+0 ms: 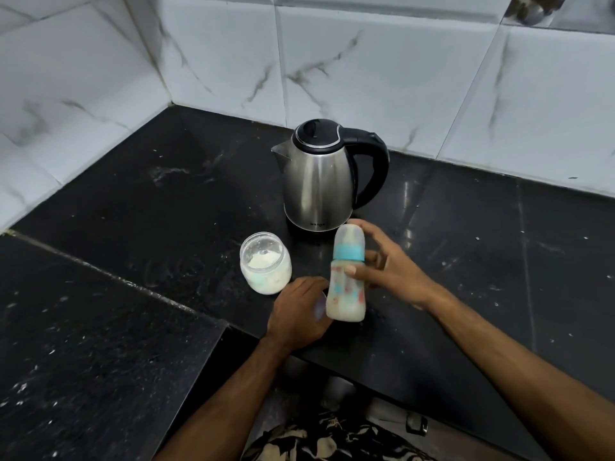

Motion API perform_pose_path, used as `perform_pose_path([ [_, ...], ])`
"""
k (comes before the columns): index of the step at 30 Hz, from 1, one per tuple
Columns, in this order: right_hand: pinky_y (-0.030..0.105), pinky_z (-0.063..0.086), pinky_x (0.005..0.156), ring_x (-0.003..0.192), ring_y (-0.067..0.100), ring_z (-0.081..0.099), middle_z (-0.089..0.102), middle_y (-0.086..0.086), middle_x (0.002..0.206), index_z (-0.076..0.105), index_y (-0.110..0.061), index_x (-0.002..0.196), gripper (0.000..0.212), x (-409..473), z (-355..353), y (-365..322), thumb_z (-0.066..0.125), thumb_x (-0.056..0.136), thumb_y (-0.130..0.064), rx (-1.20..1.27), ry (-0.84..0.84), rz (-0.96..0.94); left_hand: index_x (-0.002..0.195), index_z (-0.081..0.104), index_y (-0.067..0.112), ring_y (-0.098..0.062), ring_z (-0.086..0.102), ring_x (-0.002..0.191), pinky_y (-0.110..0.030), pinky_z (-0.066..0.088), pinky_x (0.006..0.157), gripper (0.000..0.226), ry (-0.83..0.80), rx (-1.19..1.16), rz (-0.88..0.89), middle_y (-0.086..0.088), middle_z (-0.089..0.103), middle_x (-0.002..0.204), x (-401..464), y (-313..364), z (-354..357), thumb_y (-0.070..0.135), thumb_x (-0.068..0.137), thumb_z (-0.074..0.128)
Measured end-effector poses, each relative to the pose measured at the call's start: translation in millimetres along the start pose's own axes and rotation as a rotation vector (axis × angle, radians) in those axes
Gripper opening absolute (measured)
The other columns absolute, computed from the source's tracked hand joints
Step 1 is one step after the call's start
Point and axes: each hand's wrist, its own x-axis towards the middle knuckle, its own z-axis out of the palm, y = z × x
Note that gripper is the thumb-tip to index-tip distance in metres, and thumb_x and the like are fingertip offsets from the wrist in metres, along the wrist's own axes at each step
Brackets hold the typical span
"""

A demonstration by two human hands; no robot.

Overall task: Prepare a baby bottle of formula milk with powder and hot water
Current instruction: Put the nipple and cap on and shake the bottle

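Note:
A baby bottle (346, 277) with a teal ring and clear cap stands upright on the black counter (166, 201), pale milk in its lower part. My right hand (392, 267) holds it from the right, thumb across its front and fingers behind. My left hand (299, 311) rests by the bottle's base on the left, fingers curled toward it; whether they hold anything is hidden. An open clear jar (265, 262) of white powder stands just left of the bottle. A steel electric kettle (322, 174) with a black lid and handle stands behind both.
White marble-look tiled walls (366, 61) meet in a corner behind the counter. The counter's front edge (332, 357) steps back right under my left wrist, with floor and patterned cloth below. White powder specks dot the counter.

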Motion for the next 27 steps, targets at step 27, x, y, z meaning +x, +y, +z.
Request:
perform_pose_path([
  [27,0.042,0.062,0.070,0.091,0.021,0.073,0.076,0.000,0.096,0.034,-0.025,0.140,0.059,22.5,-19.1,-3.9,0.064,0.090,-0.012,0.316,0.456,-0.091,0.116,0.067,0.020,-0.011,0.059,0.108,-0.020,0.040,0.097,0.039,0.062,-0.007,0.013,0.007,0.067,0.116,-2.1,0.2,2.8,0.039,0.082,0.063],
])
